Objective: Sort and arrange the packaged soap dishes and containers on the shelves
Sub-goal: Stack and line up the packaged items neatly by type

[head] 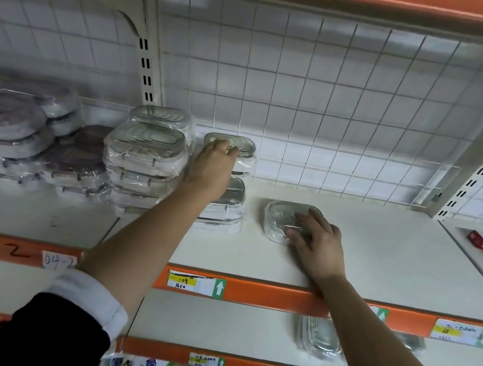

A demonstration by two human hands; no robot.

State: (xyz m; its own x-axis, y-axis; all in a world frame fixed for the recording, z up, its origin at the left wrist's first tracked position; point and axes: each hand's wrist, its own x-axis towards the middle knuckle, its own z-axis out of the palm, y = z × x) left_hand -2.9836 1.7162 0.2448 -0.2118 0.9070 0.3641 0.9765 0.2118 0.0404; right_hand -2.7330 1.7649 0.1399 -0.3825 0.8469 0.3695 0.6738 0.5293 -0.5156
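Shelf (391, 262), white board with orange front lip, head view, one level among several. Item: lone packaged soap dish (283, 218), clear-wrapped, lying flat on the shelf, well apart from the rest. The right hand (318, 242) rests on it with fingers spread and straight, gripping nothing. Item: rear stack (242, 152) of like dishes against the wire grid, with a front stack (232, 209) just before it. The left hand (211, 167) reaches over the front stack and its fingertips touch the rear stack's top package. Blur hides whether they pinch the wrap or merely lie on it. Item: tall clear stack (145, 162) just beside these, to the left. Item: dark-lidded stacks (15, 130) further left, leaning unevenly. Item: more wrapped containers (318, 341) on the shelf below. Hazards, as judged: slick film lets a dish skid under a flat palm; the left forearm crosses the front stack, so a careless draw-back may topple it; the tall stack may tip if nudged sideways.
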